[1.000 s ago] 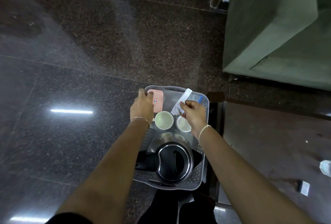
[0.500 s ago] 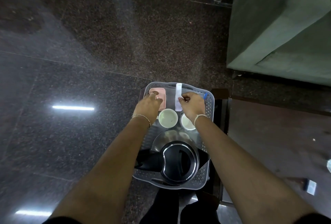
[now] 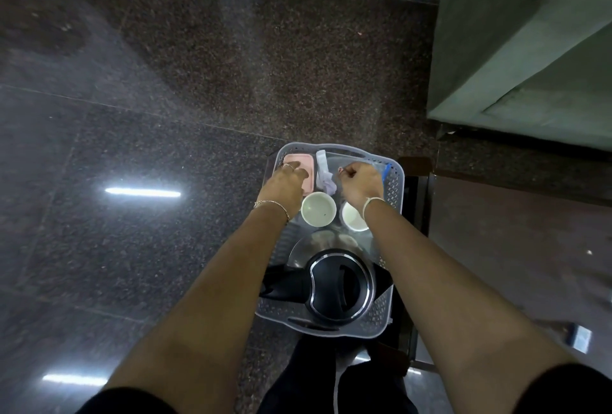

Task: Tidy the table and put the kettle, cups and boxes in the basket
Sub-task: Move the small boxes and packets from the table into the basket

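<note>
A grey perforated basket sits in front of me. Its near end holds the kettle, seen from above with its black lid. Two white cups stand side by side in the middle. At the far end a pink box lies flat, with a white box to its right. My left hand is on the pink box with bent fingers gripping it. My right hand is curled beside the white box's near end; whether it pinches the box is hidden.
A brown table stands right of the basket, with a small white object near its front. A green upholstered seat fills the upper right. Dark polished stone floor spreads to the left and ahead.
The white box has gone from tilted above the basket to lying low beside the pink box. Both hands have sunk deeper into the basket's far end.
</note>
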Demonstrator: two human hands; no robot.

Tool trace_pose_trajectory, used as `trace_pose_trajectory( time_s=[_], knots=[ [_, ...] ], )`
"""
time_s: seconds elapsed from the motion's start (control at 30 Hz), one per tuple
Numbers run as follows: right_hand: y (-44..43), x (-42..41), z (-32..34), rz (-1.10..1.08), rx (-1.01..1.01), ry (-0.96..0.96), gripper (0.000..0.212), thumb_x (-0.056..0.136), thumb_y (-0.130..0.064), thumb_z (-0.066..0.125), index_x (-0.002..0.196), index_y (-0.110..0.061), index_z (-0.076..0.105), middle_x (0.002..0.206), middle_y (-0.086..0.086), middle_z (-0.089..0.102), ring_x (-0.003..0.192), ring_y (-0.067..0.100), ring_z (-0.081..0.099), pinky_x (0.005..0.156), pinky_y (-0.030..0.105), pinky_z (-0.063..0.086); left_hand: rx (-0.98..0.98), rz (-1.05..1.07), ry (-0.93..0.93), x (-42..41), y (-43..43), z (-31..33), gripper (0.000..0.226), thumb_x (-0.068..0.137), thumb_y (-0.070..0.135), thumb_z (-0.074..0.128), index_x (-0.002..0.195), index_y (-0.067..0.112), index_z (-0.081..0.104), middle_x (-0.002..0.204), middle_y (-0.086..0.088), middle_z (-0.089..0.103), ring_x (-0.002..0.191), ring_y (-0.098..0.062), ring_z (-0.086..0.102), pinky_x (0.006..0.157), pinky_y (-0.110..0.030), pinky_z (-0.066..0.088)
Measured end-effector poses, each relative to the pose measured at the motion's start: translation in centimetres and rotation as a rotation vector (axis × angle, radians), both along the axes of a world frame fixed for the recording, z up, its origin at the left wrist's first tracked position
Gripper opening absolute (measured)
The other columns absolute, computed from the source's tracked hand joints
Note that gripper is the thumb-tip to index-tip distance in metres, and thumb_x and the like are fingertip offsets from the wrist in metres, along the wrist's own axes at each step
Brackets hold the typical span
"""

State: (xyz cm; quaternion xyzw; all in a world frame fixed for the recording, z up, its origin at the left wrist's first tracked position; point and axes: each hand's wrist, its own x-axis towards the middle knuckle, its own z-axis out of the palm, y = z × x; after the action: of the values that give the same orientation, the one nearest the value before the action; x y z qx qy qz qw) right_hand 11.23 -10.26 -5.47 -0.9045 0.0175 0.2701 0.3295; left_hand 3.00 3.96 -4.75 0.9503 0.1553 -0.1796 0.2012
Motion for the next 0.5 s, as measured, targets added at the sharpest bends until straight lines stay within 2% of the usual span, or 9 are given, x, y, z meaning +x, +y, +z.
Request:
trace_pose_trajectory(
  time_s=[0.17,0.27,0.37,0.5],
  knots=[
    [-2.0,-0.3,1.8,-0.058,0.024,0.002,0.018,0.093,-0.024,0.058,0.096,-0.013,0.071,0.106,0.010,0.072,0.102,0.030,0.064,0.085,0.032,0.047,-0.043,0.044,-0.049,-0.2,-0.8,2.4,0.042,0.088,0.008,0.056,0.130,0.012,0.054,0.140,-0.012,0.048,0.125,-0.031,0.049,0.104,-0.039,0.042],
    [-3.6,-0.7,3.7,-0.100,0.074,-0.023,0.014,0.091,-0.024,0.060,0.090,-0.014,0.071,0.098,0.009,0.073,0.096,0.028,0.065,0.080,0.029,0.047,-0.045,0.037,-0.121,0.2,-2.0,5.0,0.037,0.089,0.011,0.052,0.126,0.011,0.057,0.127,-0.016,0.058,0.116,-0.033,0.054,0.097,-0.039,0.043],
    [-5.5,-0.5,6.1,-0.151,0.148,-0.077,0.014,0.088,-0.025,0.064,0.088,-0.014,0.071,0.093,0.010,0.074,0.092,0.027,0.068,0.084,0.033,0.053,-0.031,0.020,-0.183,1.6,-3.9,8.2,0.036,0.089,0.012,0.051,0.124,0.013,0.059,0.121,-0.017,0.062,0.111,-0.034,0.057,0.095,-0.039,0.044],
    [-9.3,-0.1,8.7,-0.194,0.250,-0.104,0.016,0.087,-0.028,0.065,0.093,-0.014,0.073,0.091,0.006,0.073,0.086,0.019,0.066,0.071,0.023,0.044,-0.116,0.041,-0.267,3.6,-8.1,11.7,0.034,0.085,0.008,0.053,0.116,0.011,0.064,0.115,-0.015,0.067,0.108,-0.032,0.061,0.093,-0.034,0.045]
  ],
)
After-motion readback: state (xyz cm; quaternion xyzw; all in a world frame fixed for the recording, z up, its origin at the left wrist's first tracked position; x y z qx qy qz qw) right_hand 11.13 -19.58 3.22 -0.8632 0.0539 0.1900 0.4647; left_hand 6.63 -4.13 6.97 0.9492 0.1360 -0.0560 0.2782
